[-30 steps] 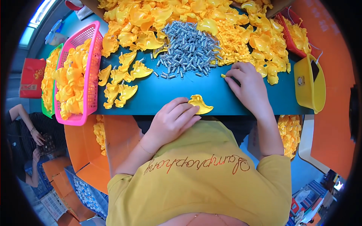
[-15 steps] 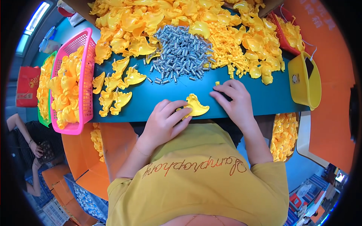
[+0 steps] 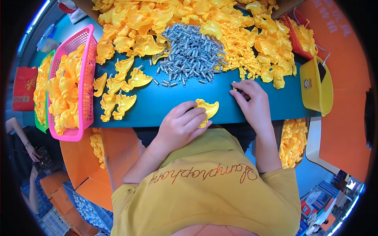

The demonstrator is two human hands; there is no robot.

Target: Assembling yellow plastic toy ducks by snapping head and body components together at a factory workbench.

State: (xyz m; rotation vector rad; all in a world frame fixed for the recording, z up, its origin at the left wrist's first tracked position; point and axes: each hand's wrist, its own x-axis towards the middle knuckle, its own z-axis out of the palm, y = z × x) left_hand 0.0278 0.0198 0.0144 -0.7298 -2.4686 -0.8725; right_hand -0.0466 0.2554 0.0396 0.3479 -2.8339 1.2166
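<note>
My left hand (image 3: 180, 122) grips a curved yellow plastic shell half (image 3: 211, 108) at the near edge of the table, its hollow side up. The fingers cover part of its left side. Further right, my right hand (image 3: 254, 103) pinches a small yellow plastic piece (image 3: 234, 83) between thumb and fingertips, just above the tabletop. Beyond both hands lies a pile of small silver metal cylinders (image 3: 193, 55). Small yellow parts (image 3: 236, 45) are heaped against its right side. Several yellow shell halves (image 3: 126, 103) lie to the left, some with a metal cylinder in them.
A large heap of yellow shells (image 3: 138, 19) covers the far side. On the left stand a pink basket (image 3: 88, 78) and a green basket (image 3: 42, 126), both filled. A yellow bin (image 3: 309, 92) and a red basket (image 3: 292, 37) stand right. Another person's hand (image 3: 33, 153) shows far left.
My right hand has moved slightly right and now hides most of the small yellow piece. My left hand has shifted a little right and turned the shell half more upright.
</note>
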